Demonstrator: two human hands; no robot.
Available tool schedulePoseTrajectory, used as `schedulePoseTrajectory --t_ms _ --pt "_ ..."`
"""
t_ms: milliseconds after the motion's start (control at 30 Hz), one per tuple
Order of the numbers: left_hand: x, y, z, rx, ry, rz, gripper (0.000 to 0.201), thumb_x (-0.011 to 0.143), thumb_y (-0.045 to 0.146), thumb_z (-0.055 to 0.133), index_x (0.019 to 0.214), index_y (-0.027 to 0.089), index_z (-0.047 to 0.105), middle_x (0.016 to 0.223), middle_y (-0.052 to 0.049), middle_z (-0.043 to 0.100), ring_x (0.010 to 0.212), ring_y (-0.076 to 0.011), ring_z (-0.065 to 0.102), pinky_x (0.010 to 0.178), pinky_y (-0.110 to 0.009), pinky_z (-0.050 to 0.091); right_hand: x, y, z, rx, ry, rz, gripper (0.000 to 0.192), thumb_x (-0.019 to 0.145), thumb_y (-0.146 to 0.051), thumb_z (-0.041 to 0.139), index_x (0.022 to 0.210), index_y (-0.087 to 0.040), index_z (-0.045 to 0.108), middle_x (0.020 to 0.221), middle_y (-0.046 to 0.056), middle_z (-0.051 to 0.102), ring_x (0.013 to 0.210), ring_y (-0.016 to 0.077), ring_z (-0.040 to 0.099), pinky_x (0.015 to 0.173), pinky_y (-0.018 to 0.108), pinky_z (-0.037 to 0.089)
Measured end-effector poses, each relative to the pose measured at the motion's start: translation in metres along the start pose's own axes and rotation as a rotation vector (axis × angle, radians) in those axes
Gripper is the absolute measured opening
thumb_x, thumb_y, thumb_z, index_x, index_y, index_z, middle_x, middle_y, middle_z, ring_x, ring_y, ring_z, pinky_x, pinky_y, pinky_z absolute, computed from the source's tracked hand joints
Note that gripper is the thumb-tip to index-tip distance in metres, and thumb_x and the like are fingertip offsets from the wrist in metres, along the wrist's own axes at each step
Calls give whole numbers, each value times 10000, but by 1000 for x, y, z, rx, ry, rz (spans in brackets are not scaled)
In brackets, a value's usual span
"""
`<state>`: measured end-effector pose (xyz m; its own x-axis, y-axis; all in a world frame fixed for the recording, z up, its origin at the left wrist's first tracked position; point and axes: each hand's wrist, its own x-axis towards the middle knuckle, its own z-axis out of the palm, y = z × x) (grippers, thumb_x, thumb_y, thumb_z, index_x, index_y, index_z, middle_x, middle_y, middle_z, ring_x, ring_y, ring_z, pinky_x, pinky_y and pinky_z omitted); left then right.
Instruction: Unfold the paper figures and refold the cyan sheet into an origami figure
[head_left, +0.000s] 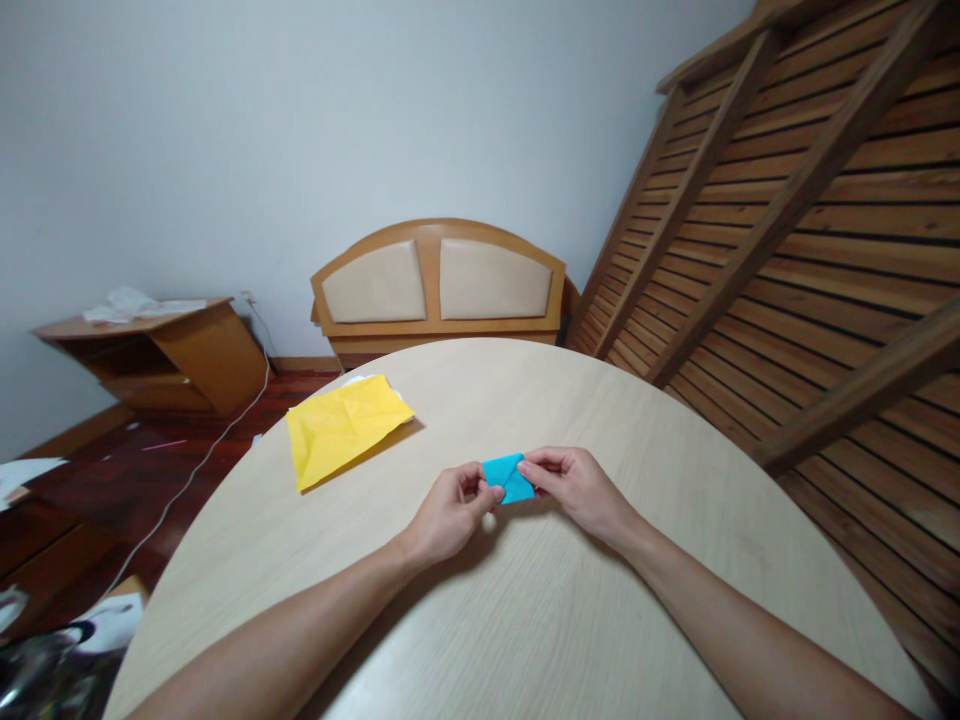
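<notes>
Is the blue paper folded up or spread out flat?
Folded. The blue paper is a small shape with a crease line, pinched between the left hand and right hand.

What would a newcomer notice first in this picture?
First, the small blue folded paper at the middle of the round table, pinched between the left hand and the right hand. Next, the crinkled yellow sheet lying flat on the table, to the left of the hands and farther from the person.

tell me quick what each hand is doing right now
Left hand: closed, pinching the blue paper.
Right hand: closed, pinching the same blue paper.
</notes>
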<state>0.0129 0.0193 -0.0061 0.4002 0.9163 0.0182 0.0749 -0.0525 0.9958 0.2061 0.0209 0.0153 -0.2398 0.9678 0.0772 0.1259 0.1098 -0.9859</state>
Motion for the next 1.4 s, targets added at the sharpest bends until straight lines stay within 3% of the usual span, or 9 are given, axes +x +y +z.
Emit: schedulePoseTrajectory --t_ms 233,467,733,833,1000,1233,1400 --pt "-1 8 2 20 -6 19 326 775 427 721 694 177 528 652 11 500 591 -104 413 576 -258 338 -1 -3 -1 -29 80 -52 354 776 -521 714 765 -169 756 738 48 705 684 176 599 663 311 474" --pt "-2 5 2 25 27 38 240 798 341 697 711 168 555 646 16 519 592 -106 448 588 -254 368 -1 -2 1 21 65 -43 336 772 -491 737 846 -164 763 795 50 729 703 171 624 672 304 495" --pt "-9 6 5 305 -13 101 224 895 350 612 940 147 694 839 -61 705 683 -146 576 596 -238 408 -10 -10 0 -174 -10 -95 228 837 -396 697 833 -184 781 805 56 759 751 196 661 687 307 494" --pt "-9 8 4 364 14 132 222 910 330 583 912 146 707 813 -55 707 639 -135 550 571 -233 392 -11 -9 2 -221 -36 -110 231 858 -398 685 844 -191 788 816 58 767 761 201 669 685 306 496" --pt "-4 6 1 268 126 160 263 901 387 597 850 145 685 783 -61 700 684 -155 563 603 -246 408 -9 2 8 -59 -68 -45 293 802 -393 748 1003 -180 742 971 75 758 840 206 682 743 316 528" --pt "1 4 -2 85 163 142 310 843 439 672 870 132 713 808 -81 729 699 -168 601 661 -277 457 -8 0 6 -130 -65 -2 217 785 -368 729 810 -153 727 766 45 707 689 163 604 644 279 446" --pt "-3 8 -3 167 156 144 293 861 421 667 924 149 756 878 -95 756 725 -178 630 621 -263 447 -6 -2 1 -147 -41 -45 214 794 -380 724 828 -171 750 797 47 720 716 172 606 649 283 442"
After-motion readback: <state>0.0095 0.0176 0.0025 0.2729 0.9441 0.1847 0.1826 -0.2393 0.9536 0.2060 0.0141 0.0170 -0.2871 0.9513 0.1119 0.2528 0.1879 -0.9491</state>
